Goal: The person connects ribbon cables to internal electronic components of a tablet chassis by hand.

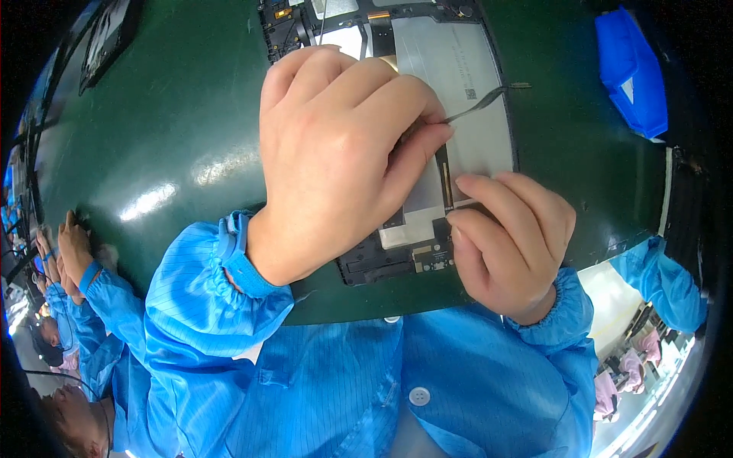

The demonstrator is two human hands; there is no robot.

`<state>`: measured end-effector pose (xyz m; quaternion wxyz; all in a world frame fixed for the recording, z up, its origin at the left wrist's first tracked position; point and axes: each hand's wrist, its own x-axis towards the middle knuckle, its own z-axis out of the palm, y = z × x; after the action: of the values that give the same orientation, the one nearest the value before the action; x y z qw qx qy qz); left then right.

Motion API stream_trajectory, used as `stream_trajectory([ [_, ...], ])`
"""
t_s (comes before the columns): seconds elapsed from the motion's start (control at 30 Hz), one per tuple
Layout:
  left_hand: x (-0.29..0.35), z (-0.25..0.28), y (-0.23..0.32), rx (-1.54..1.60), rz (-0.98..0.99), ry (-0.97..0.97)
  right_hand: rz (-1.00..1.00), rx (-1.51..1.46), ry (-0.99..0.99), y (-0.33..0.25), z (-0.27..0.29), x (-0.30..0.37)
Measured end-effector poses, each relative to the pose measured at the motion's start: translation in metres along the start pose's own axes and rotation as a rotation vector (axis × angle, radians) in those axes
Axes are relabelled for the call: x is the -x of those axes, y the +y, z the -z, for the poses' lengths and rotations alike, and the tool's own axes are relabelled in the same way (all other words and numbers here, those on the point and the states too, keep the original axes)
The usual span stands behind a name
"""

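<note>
An opened tablet-like device (477,145), with a black frame and a pale grey inner panel, lies lengthwise before me. My left hand (336,153) reaches over its left side, thumb and index finger pinched on a thin dark flex cable (479,102). One end of that cable curves out to the right over the panel. Between my hands runs a narrow dark strip with a gold line (447,179); I cannot tell if it belongs to the same cable. My right hand (519,237) is curled at the strip's lower end, thumb and index fingertips closed around it.
The green table (183,107) extends to both sides. A blue plastic bin (630,72) stands at the far right. At the far left is a dark framed panel (111,38). Another person's hand (74,248) rests at the left table edge; a blue sleeve (660,282) shows on the right.
</note>
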<state>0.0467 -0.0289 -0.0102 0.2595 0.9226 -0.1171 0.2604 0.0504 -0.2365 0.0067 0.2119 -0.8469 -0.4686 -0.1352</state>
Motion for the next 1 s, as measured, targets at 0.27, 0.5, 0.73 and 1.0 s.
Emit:
stream_trajectory([
  [0.27,0.002,-0.001,0.0,-0.003,-0.01,0.019,0.006,-0.01,-0.001,-0.002,0.0,0.003],
  [0.5,0.001,-0.003,0.001,-0.016,-0.006,0.003,0.077,0.015,-0.075,0.001,0.002,0.001],
  [0.73,-0.001,0.0,0.001,0.024,0.039,0.003,-0.052,0.081,-0.314,-0.025,0.025,-0.005],
  [1.0,0.0,0.011,0.007,0.033,0.089,-0.043,-0.006,0.041,-0.327,-0.028,0.026,-0.008],
])
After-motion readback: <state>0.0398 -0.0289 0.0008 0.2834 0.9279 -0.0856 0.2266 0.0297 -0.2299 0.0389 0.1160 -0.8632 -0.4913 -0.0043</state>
